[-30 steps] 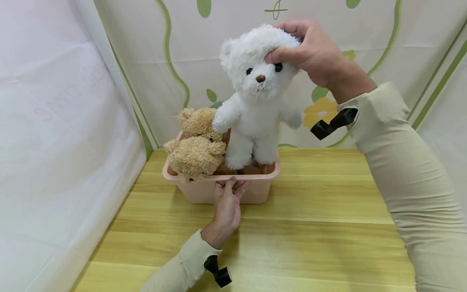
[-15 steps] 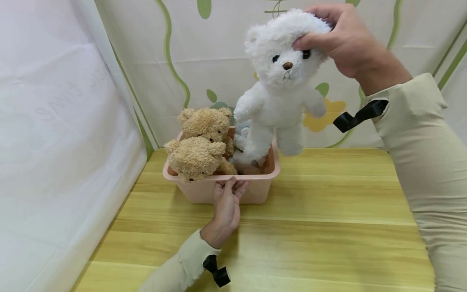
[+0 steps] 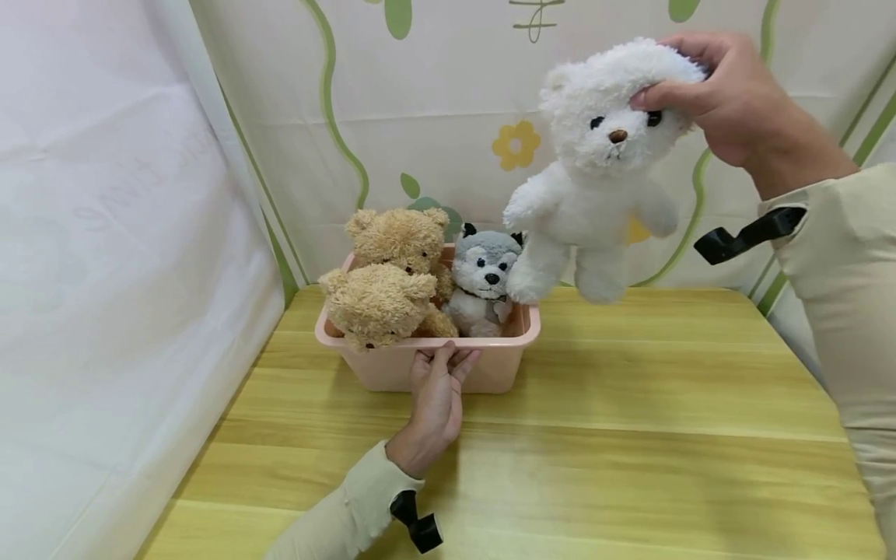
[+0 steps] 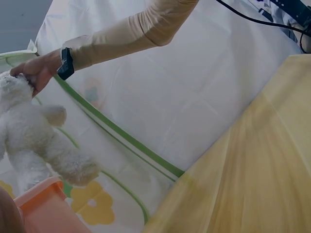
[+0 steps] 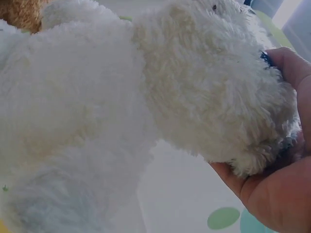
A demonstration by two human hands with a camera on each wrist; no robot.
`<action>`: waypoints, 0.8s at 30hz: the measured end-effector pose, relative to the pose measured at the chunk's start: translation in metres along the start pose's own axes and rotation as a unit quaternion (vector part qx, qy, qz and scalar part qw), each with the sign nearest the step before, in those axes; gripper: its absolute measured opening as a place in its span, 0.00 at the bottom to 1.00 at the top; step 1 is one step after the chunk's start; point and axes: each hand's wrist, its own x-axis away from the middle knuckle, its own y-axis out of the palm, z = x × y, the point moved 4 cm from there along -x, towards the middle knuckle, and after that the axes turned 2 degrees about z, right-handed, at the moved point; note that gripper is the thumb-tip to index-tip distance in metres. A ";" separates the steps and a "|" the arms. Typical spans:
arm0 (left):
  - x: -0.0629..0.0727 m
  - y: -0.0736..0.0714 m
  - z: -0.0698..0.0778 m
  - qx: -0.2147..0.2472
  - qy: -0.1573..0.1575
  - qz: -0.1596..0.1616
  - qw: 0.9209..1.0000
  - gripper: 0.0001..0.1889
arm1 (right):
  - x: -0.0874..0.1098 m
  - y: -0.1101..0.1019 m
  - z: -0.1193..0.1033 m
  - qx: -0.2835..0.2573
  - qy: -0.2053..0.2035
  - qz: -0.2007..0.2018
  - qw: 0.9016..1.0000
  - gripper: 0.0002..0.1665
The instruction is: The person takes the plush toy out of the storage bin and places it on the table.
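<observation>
My right hand grips a white teddy bear by the side of its head, thumb across its brow. The bear hangs upright in the air, right of a pink plastic bin, one foot overlapping the bin's corner in the head view. Close up in the right wrist view, the bear's fluffy head fills the palm. My left hand holds the bin's front rim, thumb on top and fingers below. Inside the bin sit two tan teddy bears on the left and a grey-and-white husky plush on the right.
The bin stands on a wood-grain table near its back edge. Behind it hangs a pale cloth printed with green lines and yellow flowers. A white sheet closes off the left side.
My right hand has lifted the white teddy bear out of the bin and carried it right, uncovering the husky plush. The left hand has stayed at the rim.
</observation>
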 end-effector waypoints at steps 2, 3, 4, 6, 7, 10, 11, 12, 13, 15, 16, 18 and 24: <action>0.000 0.000 0.000 -0.001 -0.001 0.001 1.000 0.03 | 0.002 -0.008 0.003 -0.010 0.002 0.002 1.000 0.24; 0.000 0.000 0.000 -0.001 -0.002 0.001 1.000 0.03 | 0.003 -0.012 0.004 -0.015 0.001 0.004 1.000 0.24; 0.000 0.000 0.000 -0.001 -0.002 0.002 1.000 0.03 | 0.003 -0.016 0.005 -0.020 0.001 0.006 1.000 0.24; 0.000 0.000 0.000 0.001 -0.002 0.002 1.000 0.03 | 0.004 -0.025 0.008 -0.025 0.006 0.012 1.000 0.23; 0.000 -0.001 0.000 0.001 -0.001 0.001 1.000 0.03 | 0.004 -0.029 0.010 -0.028 0.009 0.016 0.999 0.23; -0.001 -0.001 0.001 0.001 0.003 0.001 1.000 0.04 | 0.004 -0.040 0.016 -0.038 0.024 0.033 0.998 0.23; -0.002 -0.001 0.001 0.002 0.005 0.002 1.000 0.04 | 0.004 -0.043 0.018 -0.040 0.027 0.037 0.998 0.23; -0.002 -0.002 0.001 0.002 0.006 0.003 1.000 0.04 | 0.004 -0.046 0.021 -0.042 0.030 0.041 0.998 0.23; -0.003 -0.002 0.001 0.002 0.006 0.004 1.000 0.04 | 0.004 -0.049 0.023 -0.046 0.032 0.045 0.997 0.24; -0.003 -0.002 0.001 0.002 0.005 0.005 1.000 0.04 | 0.005 -0.055 0.026 -0.049 0.034 0.049 0.997 0.24; -0.003 -0.002 0.001 0.002 0.004 0.004 1.000 0.04 | 0.006 -0.057 0.028 -0.047 0.034 0.050 0.997 0.24; -0.003 -0.002 0.001 0.001 0.002 0.005 1.000 0.04 | 0.007 -0.061 0.030 -0.044 0.040 0.053 0.997 0.24; -0.002 -0.002 0.003 0.000 0.002 0.005 1.000 0.04 | 0.013 -0.072 0.038 0.008 0.061 0.059 0.996 0.23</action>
